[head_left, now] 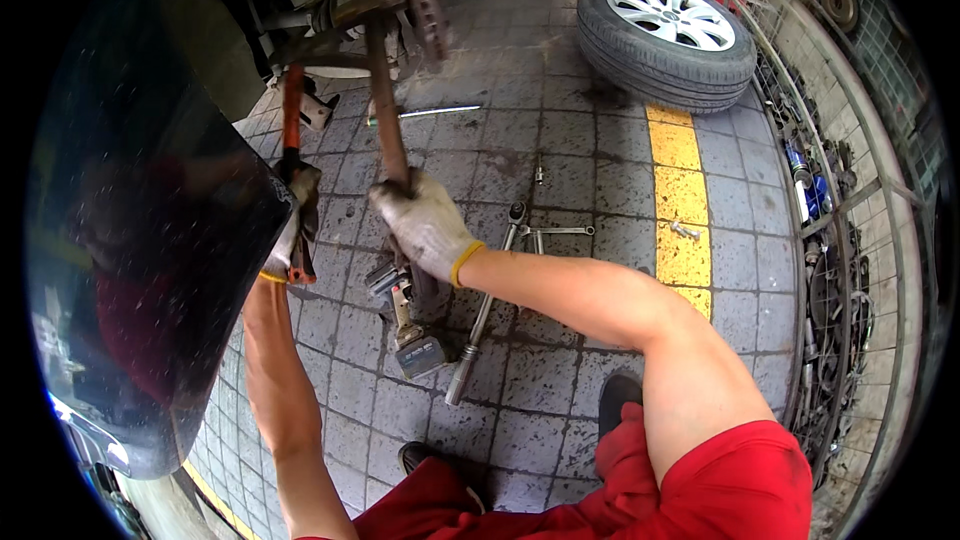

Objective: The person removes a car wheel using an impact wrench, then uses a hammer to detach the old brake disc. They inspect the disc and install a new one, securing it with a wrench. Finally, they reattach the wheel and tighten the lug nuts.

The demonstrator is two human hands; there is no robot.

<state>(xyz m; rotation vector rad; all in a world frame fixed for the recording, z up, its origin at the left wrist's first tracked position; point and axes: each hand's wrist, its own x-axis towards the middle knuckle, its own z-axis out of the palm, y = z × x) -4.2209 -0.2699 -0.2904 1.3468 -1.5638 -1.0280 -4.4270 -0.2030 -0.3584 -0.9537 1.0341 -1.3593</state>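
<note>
My right hand (428, 228), in a white glove with a yellow cuff, is closed round the handle of a hammer (385, 100). The hammer stands upright with its head up near the brake disc (420, 0), slightly blurred. My left hand (285, 242), also gloved, grips a long tool with an orange-and-black handle (292, 110). That tool's upper end reaches into the dark wheel well, where its tip is hard to make out. The car's dark body panel (150, 210) partly covers the left glove. Below my right hand, a cordless power tool (403, 325) lies on the floor.
A long ratchet-type wrench (482, 325), a combination wrench (570, 231), a socket piece (540, 175) and a thin metal rod (440, 111) lie on the tiles. A removed wheel (650, 50) lies far right. Bolts (685, 230) sit on the yellow stripe, beside a wire rack (850, 210).
</note>
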